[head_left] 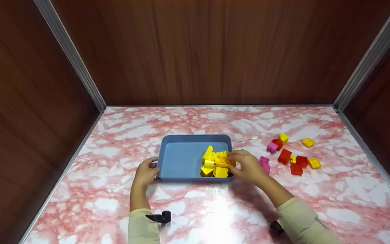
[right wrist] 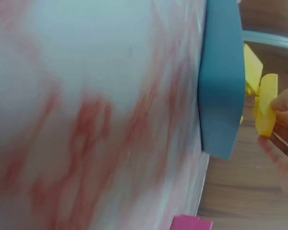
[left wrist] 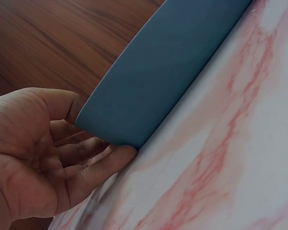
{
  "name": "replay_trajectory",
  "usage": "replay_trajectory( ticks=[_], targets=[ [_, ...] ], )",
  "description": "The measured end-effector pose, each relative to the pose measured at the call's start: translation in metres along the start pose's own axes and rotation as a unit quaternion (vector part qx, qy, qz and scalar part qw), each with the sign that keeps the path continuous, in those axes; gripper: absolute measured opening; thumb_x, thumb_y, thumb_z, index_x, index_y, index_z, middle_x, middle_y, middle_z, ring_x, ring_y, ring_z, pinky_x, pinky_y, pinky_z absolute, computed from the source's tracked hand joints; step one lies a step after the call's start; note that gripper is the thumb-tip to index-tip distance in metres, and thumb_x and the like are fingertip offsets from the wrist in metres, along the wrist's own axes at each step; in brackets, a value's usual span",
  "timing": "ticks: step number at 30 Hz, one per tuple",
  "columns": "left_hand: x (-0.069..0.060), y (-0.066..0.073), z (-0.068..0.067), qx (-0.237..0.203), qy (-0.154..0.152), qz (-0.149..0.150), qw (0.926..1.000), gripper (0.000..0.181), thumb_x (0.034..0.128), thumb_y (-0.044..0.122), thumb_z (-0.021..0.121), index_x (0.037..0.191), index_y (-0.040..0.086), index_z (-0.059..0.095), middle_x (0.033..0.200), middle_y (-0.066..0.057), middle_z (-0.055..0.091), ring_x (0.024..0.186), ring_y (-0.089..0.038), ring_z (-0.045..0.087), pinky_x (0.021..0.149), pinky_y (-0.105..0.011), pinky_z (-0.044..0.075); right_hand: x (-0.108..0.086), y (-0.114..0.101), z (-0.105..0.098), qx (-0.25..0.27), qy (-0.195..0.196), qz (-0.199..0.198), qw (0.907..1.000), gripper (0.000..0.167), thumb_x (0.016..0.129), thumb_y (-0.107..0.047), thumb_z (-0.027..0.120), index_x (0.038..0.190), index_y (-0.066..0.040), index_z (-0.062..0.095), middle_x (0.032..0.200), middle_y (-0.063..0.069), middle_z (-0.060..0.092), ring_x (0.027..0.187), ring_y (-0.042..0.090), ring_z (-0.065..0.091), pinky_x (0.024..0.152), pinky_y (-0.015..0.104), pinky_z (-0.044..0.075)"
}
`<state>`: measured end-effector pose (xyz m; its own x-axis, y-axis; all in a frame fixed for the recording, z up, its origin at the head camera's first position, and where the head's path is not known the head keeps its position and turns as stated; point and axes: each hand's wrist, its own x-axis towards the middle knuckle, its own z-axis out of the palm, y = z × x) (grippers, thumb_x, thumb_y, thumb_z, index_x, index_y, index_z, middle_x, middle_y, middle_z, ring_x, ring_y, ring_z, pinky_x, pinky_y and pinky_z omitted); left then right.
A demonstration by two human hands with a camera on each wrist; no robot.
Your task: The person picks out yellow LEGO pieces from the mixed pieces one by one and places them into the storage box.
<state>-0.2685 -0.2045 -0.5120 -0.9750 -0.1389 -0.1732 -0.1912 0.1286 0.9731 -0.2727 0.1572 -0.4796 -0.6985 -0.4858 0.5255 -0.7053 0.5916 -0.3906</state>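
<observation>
A blue rectangular tray (head_left: pixel 178 159) rests on the marbled tabletop, with several yellow toy bricks (head_left: pixel 209 158) heaped in its right half. At the tray's left side, my left hand (head_left: pixel 146 173) grips the wall near the front corner. The left wrist view shows the thumb and fingers of that hand (left wrist: pixel 43 158) around the tray's corner (left wrist: pixel 134 105). Over the tray's right edge, my right hand (head_left: pixel 247 166) pinches a yellow toy brick (right wrist: pixel 267 105) between thumb and fingers. That brick is just above the tray wall (right wrist: pixel 223 76), close to the heap.
Right of the tray lie loose bricks: pink ones (head_left: pixel 264 164), red ones (head_left: pixel 284 156) and yellow ones (head_left: pixel 308 142). Brown wood-grain panels (head_left: pixel 215 54) with metal edging enclose the table's back and sides.
</observation>
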Motion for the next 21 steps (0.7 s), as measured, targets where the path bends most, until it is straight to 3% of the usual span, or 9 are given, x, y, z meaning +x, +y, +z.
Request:
replay_trajectory(
  ticks=[3,11,21],
  targets=[
    [-0.0001,-0.0002,0.0005,-0.001,-0.001,-0.001,1.0000,0.055,0.0803,-0.008,0.051,0.135,-0.001,0.054,0.112,-0.023,0.057,0.090,-0.032,0.062,0.061,-0.047,0.059,0.0029,-0.0009,0.0055,0.000,-0.009,-0.007,0.9999,0.022,0.077,-0.002,0.077,0.098,0.004,0.072,0.103,0.015,0.068,0.100,0.033,0.062,0.090,0.046,0.052],
    [0.0003,0.0008,0.0012,-0.004,-0.001,0.000,1.0000,0.055,0.0798,-0.009,0.050,0.134,-0.001,0.054,0.111,-0.022,0.057,0.090,-0.031,0.062,0.059,-0.044,0.059,0.0042,-0.0026,0.0095,0.015,-0.033,0.026,0.9990,0.018,0.081,-0.003,0.074,0.098,0.003,0.073,0.107,0.017,0.068,0.104,0.036,0.061,0.094,0.049,0.049],
    [0.0005,-0.0002,-0.0003,-0.003,0.002,0.000,1.0000,0.054,0.0809,-0.008,0.051,0.134,-0.001,0.054,0.112,-0.023,0.057,0.091,-0.031,0.062,0.060,-0.045,0.059,0.0013,0.0002,0.0062,0.019,-0.006,0.027,0.9994,0.018,0.079,-0.001,0.075,0.097,0.003,0.073,0.106,0.016,0.068,0.102,0.035,0.061,0.092,0.049,0.050]
  ],
)
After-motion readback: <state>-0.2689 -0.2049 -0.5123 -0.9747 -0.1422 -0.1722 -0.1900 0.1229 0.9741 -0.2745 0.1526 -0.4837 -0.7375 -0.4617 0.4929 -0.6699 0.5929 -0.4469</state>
